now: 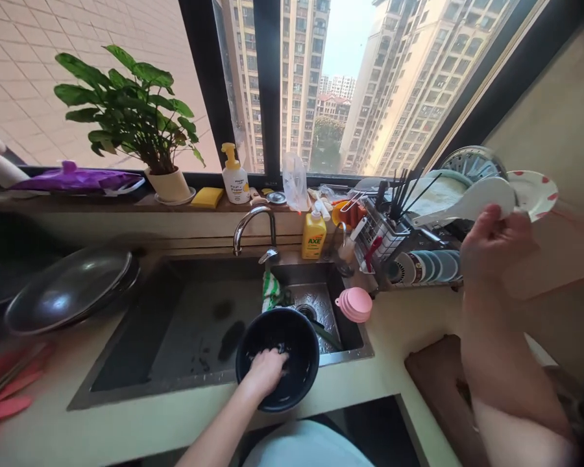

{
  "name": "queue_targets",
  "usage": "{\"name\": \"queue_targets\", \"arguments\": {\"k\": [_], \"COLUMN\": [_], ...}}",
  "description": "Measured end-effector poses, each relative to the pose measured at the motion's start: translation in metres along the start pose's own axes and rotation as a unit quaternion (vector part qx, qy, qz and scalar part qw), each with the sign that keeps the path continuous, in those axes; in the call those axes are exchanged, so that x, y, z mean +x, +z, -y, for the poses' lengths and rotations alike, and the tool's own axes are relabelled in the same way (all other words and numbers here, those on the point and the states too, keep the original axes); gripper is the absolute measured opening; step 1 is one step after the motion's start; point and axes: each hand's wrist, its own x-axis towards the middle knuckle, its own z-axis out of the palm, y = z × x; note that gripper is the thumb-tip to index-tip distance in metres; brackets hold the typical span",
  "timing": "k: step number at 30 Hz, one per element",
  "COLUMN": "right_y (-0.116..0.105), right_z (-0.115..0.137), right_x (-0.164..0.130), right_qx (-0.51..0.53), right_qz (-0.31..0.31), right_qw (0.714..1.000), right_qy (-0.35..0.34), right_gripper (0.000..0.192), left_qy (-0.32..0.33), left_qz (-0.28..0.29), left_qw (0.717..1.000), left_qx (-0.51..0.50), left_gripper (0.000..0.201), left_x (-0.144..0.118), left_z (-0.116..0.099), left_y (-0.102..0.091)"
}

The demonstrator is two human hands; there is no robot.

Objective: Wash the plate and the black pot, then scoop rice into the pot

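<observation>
Right now the left hand (267, 370) is pressed down inside a black bowl (277, 357), fingers spread flat against its wet inner wall. That bowl sits at the near edge of the steel sink (185, 331), near the drain. Well off to the right, the right hand (491, 250) is raised and closed around the handle of a white rice paddle (467, 204), held above the dish rack (418, 259) where blue-rimmed plates stand on edge. A yellow dish-soap bottle (314, 235) stands at the far side behind the sink, just right of the faucet (253, 227), and a pink silicone lid (354, 305) rests on the sink's right rim.
</observation>
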Motion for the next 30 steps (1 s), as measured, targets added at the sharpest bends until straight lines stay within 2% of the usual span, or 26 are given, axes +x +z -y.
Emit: {"name": "queue_targets", "arguments": {"k": [2, 4, 5, 6, 7, 9, 10, 11, 12, 13, 14, 15, 16, 17, 18, 19, 20, 23, 25, 27, 30], "right_y": [0.02, 0.033, 0.036, 0.037, 0.037, 0.035, 0.034, 0.034, 0.036, 0.039, 0.044, 0.05, 0.057, 0.065, 0.073, 0.081, 0.089, 0.109, 0.117, 0.119, 0.112], "right_z": [-0.003, -0.002, 0.002, 0.008, 0.017, 0.045, 0.062, 0.079, 0.095, 0.109, 0.121, 0.13, 0.136, 0.141, 0.144, 0.147, 0.148, 0.152, 0.15, 0.142, 0.126], "right_x": [0.008, 0.01, 0.008, 0.003, -0.007, -0.044, -0.072, -0.105, -0.142, -0.183, -0.223, -0.262, -0.298, -0.329, -0.354, -0.373, -0.386, -0.398, -0.394, -0.39, -0.393], "right_qx": [-0.019, -0.043, -0.053, -0.058, -0.048, 0.03, 0.102, 0.178, 0.242, 0.27, 0.285, 0.291, 0.295, 0.299, 0.298, 0.288, 0.271, 0.173, 0.108, 0.06, 0.029], "right_qz": [0.062, 0.149, 0.165, 0.155, 0.125, 0.097, 0.15, 0.272, 0.382, 0.503, 0.594, 0.638, 0.656, 0.661, 0.652, 0.643, 0.635, 0.635, 0.656, 0.677, 0.693], "right_qw": [0.998, 0.988, 0.985, 0.986, 0.99, 0.99, 0.976, 0.932, 0.865, 0.768, 0.647, 0.546, 0.464, 0.393, 0.364, 0.362, 0.38, 0.482, 0.532, 0.564, 0.586], "right_qy": [-0.007, -0.01, -0.019, -0.035, -0.054, -0.102, -0.124, -0.159, -0.217, -0.29, -0.383, -0.458, -0.517, -0.565, -0.595, -0.611, -0.616, -0.578, -0.524, -0.468, -0.418], "right_gripper": [0.05, 0.049, 0.053, 0.06, 0.066, 0.063, 0.051, 0.043, 0.035, 0.028, 0.027, 0.03, 0.032, 0.034, 0.036, 0.038, 0.041, 0.061, 0.072, 0.071, 0.056], "left_qy": [0.013, 0.025, 0.03, 0.031, 0.022, -0.033, -0.07, -0.104, -0.132, -0.152, -0.164, -0.172, -0.179, -0.183, -0.184, -0.183, -0.18, -0.167, -0.159, -0.154, -0.157], "left_qz": [-0.016, -0.058, -0.091, -0.133, -0.181, -0.27, -0.3, -0.317, -0.32, -0.314, -0.305, -0.298, -0.297, -0.301, -0.307, -0.312, -0.315, -0.316, -0.323, -0.331, -0.344], "left_qw": [1.0, 0.998, 0.995, 0.991, 0.983, 0.962, 0.951, 0.941, 0.935, 0.932, 0.93, 0.928, 0.924, 0.92, 0.917, 0.913, 0.911, 0.906, 0.897, 0.887, 0.877], "left_qx": [-0.005, -0.01, -0.012, -0.015, -0.017, -0.027, -0.037, -0.053, -0.076, -0.101, -0.124, -0.144, -0.16, -0.17, -0.178, -0.186, -0.194, -0.225, -0.255, -0.281, -0.295], "left_gripper": [0.033, 0.037, 0.037, 0.036, 0.036, 0.036, 0.038, 0.039, 0.04, 0.039, 0.038, 0.038, 0.038, 0.038, 0.038, 0.038, 0.038, 0.039, 0.039, 0.038, 0.037], "left_x": [-0.005, -0.012, -0.015, -0.018, -0.02, -0.022, -0.022, -0.021, -0.02, -0.018, -0.016, -0.015, -0.013, -0.012, -0.012, -0.011, -0.01, -0.009, -0.007, -0.006, -0.005], "left_z": [0.005, 0.013, 0.018, 0.023, 0.029, 0.039, 0.043, 0.046, 0.049, 0.051, 0.052, 0.052, 0.052, 0.052, 0.052, 0.053, 0.053, 0.058, 0.06, 0.06, 0.058], "left_y": [-0.007, -0.015, -0.018, -0.02, -0.022, -0.022, -0.021, -0.02, -0.018, -0.016, -0.013, -0.011, -0.009, -0.007, -0.005, -0.003, -0.001, 0.001, 0.002, 0.001, 0.001]}}
